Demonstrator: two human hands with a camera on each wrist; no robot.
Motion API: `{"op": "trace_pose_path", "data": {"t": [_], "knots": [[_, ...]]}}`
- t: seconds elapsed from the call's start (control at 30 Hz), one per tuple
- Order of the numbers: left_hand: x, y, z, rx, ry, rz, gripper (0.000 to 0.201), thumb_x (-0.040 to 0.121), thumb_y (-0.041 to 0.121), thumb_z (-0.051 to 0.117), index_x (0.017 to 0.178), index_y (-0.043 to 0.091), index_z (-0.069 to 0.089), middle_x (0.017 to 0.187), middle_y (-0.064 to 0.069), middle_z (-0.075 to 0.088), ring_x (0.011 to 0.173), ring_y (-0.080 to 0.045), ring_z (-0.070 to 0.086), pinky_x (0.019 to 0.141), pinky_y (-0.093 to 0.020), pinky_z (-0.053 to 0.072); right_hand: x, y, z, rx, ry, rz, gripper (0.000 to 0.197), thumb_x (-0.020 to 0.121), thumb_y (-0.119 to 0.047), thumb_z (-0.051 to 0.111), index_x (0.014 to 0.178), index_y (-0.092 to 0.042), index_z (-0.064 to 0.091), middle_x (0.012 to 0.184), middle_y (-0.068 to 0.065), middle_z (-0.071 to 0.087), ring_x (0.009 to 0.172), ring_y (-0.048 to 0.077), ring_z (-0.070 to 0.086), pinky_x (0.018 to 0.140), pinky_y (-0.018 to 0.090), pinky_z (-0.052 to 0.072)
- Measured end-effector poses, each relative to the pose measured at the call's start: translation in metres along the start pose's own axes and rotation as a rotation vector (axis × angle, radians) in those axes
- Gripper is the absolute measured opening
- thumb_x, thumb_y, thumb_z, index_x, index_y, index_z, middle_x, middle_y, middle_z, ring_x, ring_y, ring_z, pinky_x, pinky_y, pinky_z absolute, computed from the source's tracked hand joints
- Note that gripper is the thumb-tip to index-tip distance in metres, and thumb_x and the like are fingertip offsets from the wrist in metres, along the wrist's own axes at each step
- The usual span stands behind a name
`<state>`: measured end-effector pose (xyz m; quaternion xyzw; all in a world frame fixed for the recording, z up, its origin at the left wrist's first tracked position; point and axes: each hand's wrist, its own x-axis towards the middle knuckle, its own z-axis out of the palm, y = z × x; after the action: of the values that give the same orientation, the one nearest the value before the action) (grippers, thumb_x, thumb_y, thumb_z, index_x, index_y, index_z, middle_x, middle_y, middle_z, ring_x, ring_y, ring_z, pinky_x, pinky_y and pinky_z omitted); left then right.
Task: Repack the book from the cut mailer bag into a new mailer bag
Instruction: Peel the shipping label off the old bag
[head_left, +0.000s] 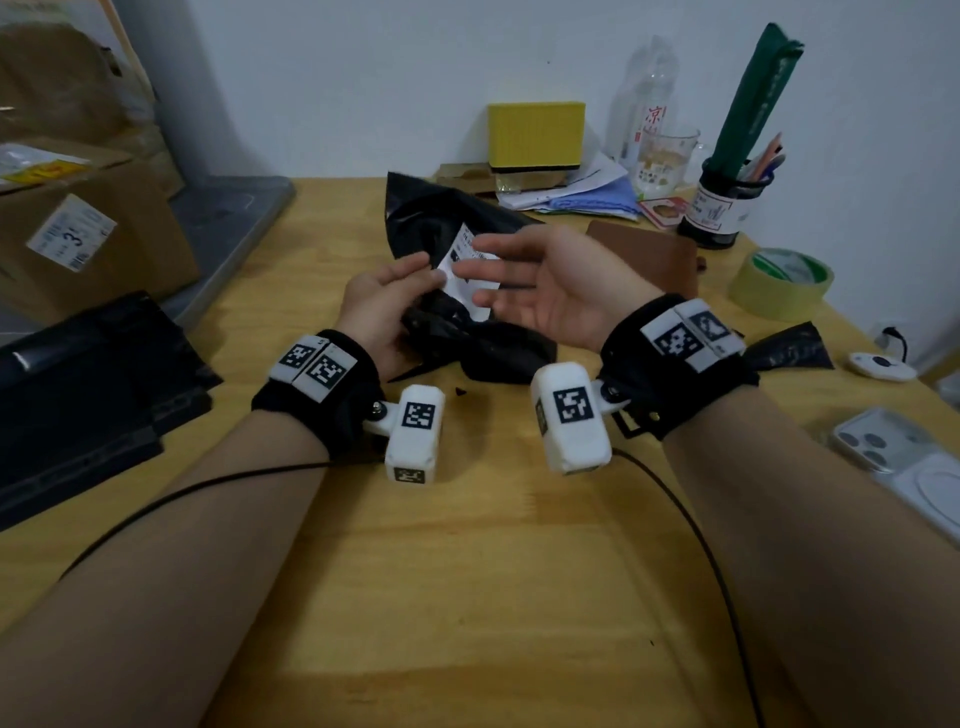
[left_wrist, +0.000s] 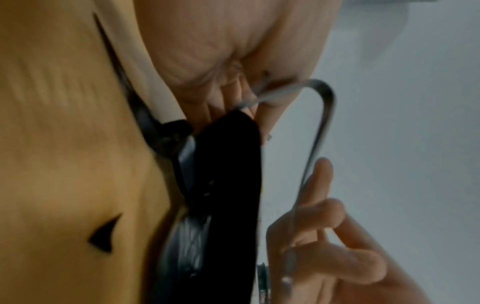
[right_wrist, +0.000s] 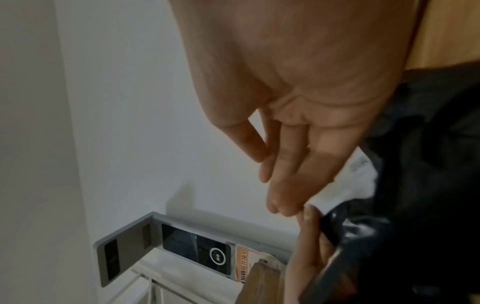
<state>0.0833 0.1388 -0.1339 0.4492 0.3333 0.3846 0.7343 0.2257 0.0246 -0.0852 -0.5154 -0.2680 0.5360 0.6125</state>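
Crumpled black plastic of the cut mailer bag is gripped by the left hand, whose fingers are curled round the bag's near edge beside the white shipping label. In the left wrist view the same black film is seen pinched under the curled fingers. The right hand is held just above the bag, palm turned inward, fingers straight and relaxed, nothing grasped; in the right wrist view its fingertips are seen almost touching the left hand's thumb, with the label and dark film beside them. Whether the book is inside the bag cannot be told; a flat brown item is seen lying on the tabletop just behind the right hand, but it cannot be identified with certainty. The bag itself is resting on the tabletop's middle, its far end raised and puckered.

Further out, a stack of flat black mailer bags is laid at the left edge. A small black plastic scrap is seen to the right, near a roll of tape. Behind are set a yellow box, loose papers, a clear bottle, a glass mug and a pen holder. A phone is lying at the right edge, and cardboard boxes are stacked beyond the left side.
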Motion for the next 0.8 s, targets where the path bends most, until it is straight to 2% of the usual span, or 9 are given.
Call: {"op": "trace_pose_path", "data": {"t": [0.07,0.13,0.27,0.4,0.53,0.6,0.67,0.7,0.8], "knots": [[0.003,-0.002,-0.006,-0.109,-0.020,-0.040,0.032,0.087,0.002,0.072,0.116,0.012,0.062,0.113,-0.018,0.071,0.096,-0.028,0.071,0.082,-0.041,0.060,0.006,0.011,0.001,0.078,-0.002,-0.002,0.024,0.100,-0.012,0.054,0.121,-0.004,0.062,0.109,0.018,0.076,0.077,0.027,0.073,0.064,0.028,0.061],[0.004,-0.002,-0.009,-0.145,-0.058,-0.062,0.030,0.089,0.004,0.071,0.115,0.015,0.061,0.104,-0.013,0.074,0.089,-0.024,0.073,0.076,-0.037,0.060,0.013,0.027,-0.001,0.150,0.004,0.048,0.024,0.100,-0.011,0.054,0.122,-0.004,0.062,0.112,0.019,0.075,0.082,0.030,0.074,0.070,0.030,0.063],[0.004,-0.002,-0.009,-0.047,-0.089,-0.075,0.031,0.090,0.005,0.070,0.118,0.015,0.063,0.090,-0.008,0.075,0.080,-0.019,0.073,0.069,-0.033,0.061,0.022,0.043,-0.009,0.228,0.041,0.095,0.028,0.099,-0.011,0.056,0.126,-0.005,0.063,0.115,0.017,0.075,0.090,0.034,0.074,0.081,0.038,0.063],[0.006,-0.003,-0.012,0.065,-0.172,-0.079,0.029,0.090,0.002,0.068,0.118,0.009,0.066,0.106,-0.016,0.073,0.094,-0.024,0.072,0.079,-0.034,0.061,0.026,0.043,-0.011,0.179,0.052,0.096,0.030,0.098,-0.013,0.060,0.127,-0.008,0.064,0.117,0.017,0.074,0.102,0.034,0.074,0.088,0.042,0.061],[0.008,0.000,-0.014,0.241,-0.182,-0.032,0.033,0.087,0.001,0.071,0.119,0.000,0.068,0.106,-0.017,0.075,0.098,-0.026,0.073,0.083,-0.032,0.060,0.029,0.043,-0.010,0.095,0.043,0.090,0.026,0.099,-0.014,0.060,0.124,-0.008,0.064,0.110,0.016,0.075,0.103,0.036,0.074,0.092,0.045,0.060],[0.009,0.004,-0.014,0.435,-0.164,0.010,0.024,0.086,0.005,0.074,0.110,0.001,0.073,0.094,-0.010,0.078,0.091,-0.022,0.074,0.075,-0.025,0.060,0.030,0.042,-0.011,0.090,0.044,0.088,0.025,0.099,-0.014,0.060,0.122,-0.008,0.064,0.109,0.016,0.075,0.102,0.037,0.074,0.093,0.047,0.059],[0.010,0.010,-0.014,0.613,-0.072,0.054,0.018,0.084,0.014,0.078,0.101,0.007,0.076,0.076,-0.001,0.076,0.072,-0.013,0.073,0.060,-0.018,0.055,0.030,0.042,-0.011,0.089,0.044,0.089,0.023,0.098,-0.013,0.060,0.120,-0.007,0.064,0.110,0.017,0.075,0.102,0.037,0.074,0.093,0.048,0.059],[0.010,0.013,-0.014,0.685,-0.029,0.066,0.018,0.084,0.019,0.079,0.100,0.011,0.077,0.074,0.001,0.074,0.065,-0.012,0.070,0.054,-0.017,0.052,0.030,0.042,-0.012,0.088,0.041,0.090,0.023,0.098,-0.013,0.060,0.120,-0.007,0.064,0.109,0.017,0.075,0.102,0.037,0.074,0.092,0.048,0.059],[0.006,0.020,-0.011,0.804,-0.003,0.011,0.014,0.090,0.025,0.071,0.101,0.018,0.075,0.061,0.004,0.063,0.044,-0.008,0.049,0.039,-0.014,0.031,0.029,0.041,-0.011,0.079,0.029,0.089,0.022,0.098,-0.014,0.060,0.118,-0.009,0.065,0.107,0.014,0.077,0.102,0.037,0.074,0.092,0.048,0.059]]}}
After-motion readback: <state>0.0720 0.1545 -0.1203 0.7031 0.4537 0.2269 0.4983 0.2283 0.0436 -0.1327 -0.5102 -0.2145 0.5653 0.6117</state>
